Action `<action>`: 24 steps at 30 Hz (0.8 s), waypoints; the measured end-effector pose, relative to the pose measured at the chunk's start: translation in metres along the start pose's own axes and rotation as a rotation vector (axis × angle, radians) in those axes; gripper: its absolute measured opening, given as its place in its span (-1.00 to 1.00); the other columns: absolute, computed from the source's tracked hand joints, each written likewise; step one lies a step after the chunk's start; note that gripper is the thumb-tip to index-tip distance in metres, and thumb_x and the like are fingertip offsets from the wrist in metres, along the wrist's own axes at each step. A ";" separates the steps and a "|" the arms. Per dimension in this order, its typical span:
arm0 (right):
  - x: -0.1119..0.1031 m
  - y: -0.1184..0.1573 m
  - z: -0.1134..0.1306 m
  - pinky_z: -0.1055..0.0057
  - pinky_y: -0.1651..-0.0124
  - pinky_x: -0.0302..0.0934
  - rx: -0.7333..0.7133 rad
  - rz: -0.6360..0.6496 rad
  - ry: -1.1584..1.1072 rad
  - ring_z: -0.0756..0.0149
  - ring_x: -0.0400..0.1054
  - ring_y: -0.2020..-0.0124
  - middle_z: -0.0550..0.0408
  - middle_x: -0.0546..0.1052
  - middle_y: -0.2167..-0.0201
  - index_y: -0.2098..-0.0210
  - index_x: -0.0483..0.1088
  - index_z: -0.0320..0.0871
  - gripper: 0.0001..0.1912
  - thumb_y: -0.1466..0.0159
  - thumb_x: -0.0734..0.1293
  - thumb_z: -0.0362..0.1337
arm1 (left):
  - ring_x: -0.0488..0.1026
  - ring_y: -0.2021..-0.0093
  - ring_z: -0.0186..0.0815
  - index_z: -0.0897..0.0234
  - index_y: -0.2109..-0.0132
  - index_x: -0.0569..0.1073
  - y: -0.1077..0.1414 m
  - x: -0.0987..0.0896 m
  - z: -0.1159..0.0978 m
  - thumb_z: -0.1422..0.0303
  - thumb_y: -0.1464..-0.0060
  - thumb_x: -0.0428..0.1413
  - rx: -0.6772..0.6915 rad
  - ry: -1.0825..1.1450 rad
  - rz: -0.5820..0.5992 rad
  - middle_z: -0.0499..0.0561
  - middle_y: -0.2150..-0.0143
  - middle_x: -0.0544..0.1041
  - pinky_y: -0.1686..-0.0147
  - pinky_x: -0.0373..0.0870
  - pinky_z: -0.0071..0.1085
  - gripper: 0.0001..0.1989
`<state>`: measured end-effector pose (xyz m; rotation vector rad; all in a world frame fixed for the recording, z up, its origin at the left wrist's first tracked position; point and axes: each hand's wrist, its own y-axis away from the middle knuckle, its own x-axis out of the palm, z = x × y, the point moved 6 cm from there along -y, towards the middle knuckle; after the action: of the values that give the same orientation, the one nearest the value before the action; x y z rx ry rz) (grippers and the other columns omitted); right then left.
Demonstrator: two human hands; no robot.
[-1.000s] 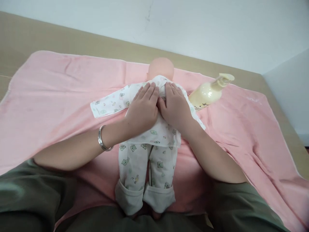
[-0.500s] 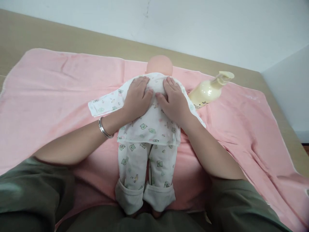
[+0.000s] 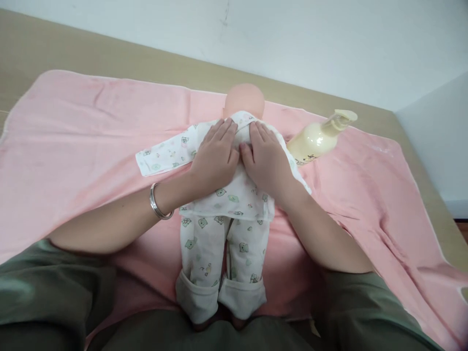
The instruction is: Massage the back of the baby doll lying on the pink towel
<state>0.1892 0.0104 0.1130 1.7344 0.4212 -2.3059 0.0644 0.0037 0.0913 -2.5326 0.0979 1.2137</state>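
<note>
A baby doll (image 3: pixel 244 99) lies stretched out on a pink blanket (image 3: pixel 87 117), its bald head pointing away from me and its face out of sight. It wears a white printed top (image 3: pixel 234 202) and matching trousers (image 3: pixel 204 248) with rolled-up cuffs. My left hand (image 3: pixel 216 156) rests flat on the left side of the doll's upper back, fingers stretched forward. Beside it, my right hand (image 3: pixel 268 161) lies flat on the right side of the upper back. Both hands are open, their thumbs nearly meeting at the middle. The top's fabric is wrinkled near the collar.
A pale yellow pump bottle (image 3: pixel 316 139) is on the blanket right of the doll, close to my right hand. The wooden table (image 3: pixel 146 63) shows beyond the blanket, with a white wall (image 3: pixel 292 44) behind it.
Both hands have shifted slightly to the right and closer to me along the doll's back. A fold has formed in the top near the collar. The bottle has stayed in place.
</note>
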 end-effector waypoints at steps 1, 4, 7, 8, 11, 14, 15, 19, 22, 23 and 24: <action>0.001 0.007 0.007 -0.07 -0.69 -0.08 0.014 -0.013 0.032 -0.15 0.02 -0.63 -0.35 0.17 -0.57 -0.54 0.09 -0.56 -0.30 -0.53 0.11 -0.25 | 0.05 -0.64 0.03 0.55 -0.51 0.22 -0.006 0.000 0.006 0.38 -0.31 -0.10 -0.027 0.005 0.017 0.32 -0.60 0.21 -0.65 -0.04 0.08 -0.32; 0.001 0.027 0.028 -0.12 -0.66 0.00 -0.032 -0.062 0.106 -0.22 0.08 -0.60 -0.43 0.22 -0.53 -0.51 0.16 -0.58 -0.33 -0.53 0.11 -0.28 | 0.19 -0.59 0.05 0.54 -0.47 0.30 -0.021 -0.001 0.026 0.35 -0.33 -0.13 -0.081 0.008 0.010 0.33 -0.54 0.31 -0.63 0.05 0.06 -0.35; -0.002 0.029 0.030 -0.14 -0.64 0.06 -0.082 -0.075 0.076 -0.18 0.14 -0.58 -0.41 0.30 -0.49 -0.48 0.24 -0.55 -0.36 -0.53 0.08 -0.28 | 0.32 -0.51 0.00 0.36 -0.41 0.40 -0.025 -0.004 0.033 0.31 -0.39 -0.15 -0.054 0.026 -0.051 0.24 -0.48 0.43 -0.59 0.17 0.03 -0.43; -0.002 0.025 0.025 -0.12 -0.64 0.05 -0.074 -0.056 0.035 -0.13 0.13 -0.59 -0.37 0.30 -0.50 -0.48 0.24 -0.53 -0.36 -0.53 0.08 -0.28 | 0.30 -0.52 -0.01 0.33 -0.42 0.39 -0.023 -0.004 0.032 0.29 -0.40 -0.14 -0.047 0.029 -0.057 0.23 -0.49 0.41 -0.60 0.16 0.03 -0.44; 0.001 0.001 -0.001 -0.07 -0.69 -0.08 0.034 0.022 -0.085 -0.05 -0.06 -0.66 -0.28 0.13 -0.59 -0.55 0.08 -0.52 -0.28 -0.51 0.11 -0.24 | 0.13 -0.61 0.03 0.41 -0.48 0.29 -0.010 0.000 0.022 0.25 -0.44 -0.11 -0.041 0.010 -0.041 0.30 -0.56 0.28 -0.64 0.00 0.07 -0.41; 0.005 -0.016 -0.019 -0.12 -0.71 -0.22 0.128 0.033 -0.098 -0.10 -0.28 -0.70 -0.32 -0.08 -0.64 -0.58 -0.08 -0.57 -0.19 -0.50 0.16 -0.20 | 0.03 -0.65 0.05 0.46 -0.51 0.22 0.002 0.003 0.011 0.26 -0.46 -0.12 -0.008 -0.011 -0.036 0.34 -0.60 0.19 -0.65 -0.08 0.11 -0.39; 0.006 -0.017 -0.019 -0.15 -0.70 -0.22 0.126 0.024 -0.087 -0.12 -0.29 -0.70 -0.33 -0.08 -0.64 -0.59 -0.08 -0.57 -0.19 -0.51 0.16 -0.19 | 0.03 -0.65 0.05 0.45 -0.51 0.22 0.003 0.003 0.009 0.26 -0.46 -0.12 -0.001 -0.010 -0.040 0.33 -0.60 0.19 -0.65 -0.08 0.11 -0.39; 0.003 0.002 0.002 -0.18 -0.66 -0.06 0.072 -0.001 0.009 -0.19 -0.03 -0.64 -0.40 0.14 -0.57 -0.55 0.06 -0.58 -0.28 -0.55 0.10 -0.21 | 0.03 -0.65 0.05 0.42 -0.51 0.24 -0.008 0.001 0.018 0.26 -0.39 -0.06 -0.043 0.036 -0.005 0.29 -0.61 0.20 -0.65 -0.09 0.11 -0.37; -0.004 0.021 0.018 -0.14 -0.63 0.05 0.057 -0.019 0.118 -0.21 0.12 -0.58 -0.48 0.26 -0.50 -0.51 0.13 -0.62 -0.32 -0.56 0.11 -0.23 | 0.15 -0.60 0.06 0.43 -0.47 0.31 -0.022 -0.003 0.026 0.29 -0.32 -0.05 -0.067 0.041 0.026 0.28 -0.56 0.29 -0.64 0.00 0.07 -0.36; -0.005 0.023 0.021 -0.14 -0.62 0.07 0.052 -0.019 0.135 -0.22 0.14 -0.58 -0.49 0.28 -0.49 -0.50 0.14 -0.62 -0.32 -0.56 0.12 -0.23 | 0.20 -0.58 0.06 0.45 -0.45 0.34 -0.025 -0.004 0.027 0.30 -0.31 -0.07 -0.064 0.031 0.027 0.29 -0.54 0.33 -0.63 0.04 0.05 -0.36; -0.006 0.023 0.021 -0.14 -0.62 0.08 0.046 -0.015 0.134 -0.21 0.14 -0.58 -0.47 0.28 -0.49 -0.50 0.15 -0.61 -0.33 -0.56 0.12 -0.23 | 0.23 -0.56 0.06 0.46 -0.44 0.35 -0.025 -0.005 0.027 0.31 -0.31 -0.08 -0.058 0.021 0.025 0.30 -0.52 0.35 -0.63 0.06 0.04 -0.37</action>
<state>0.1800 -0.0190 0.1219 1.9215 0.4091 -2.2337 0.0466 0.0358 0.0865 -2.6016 0.1011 1.2169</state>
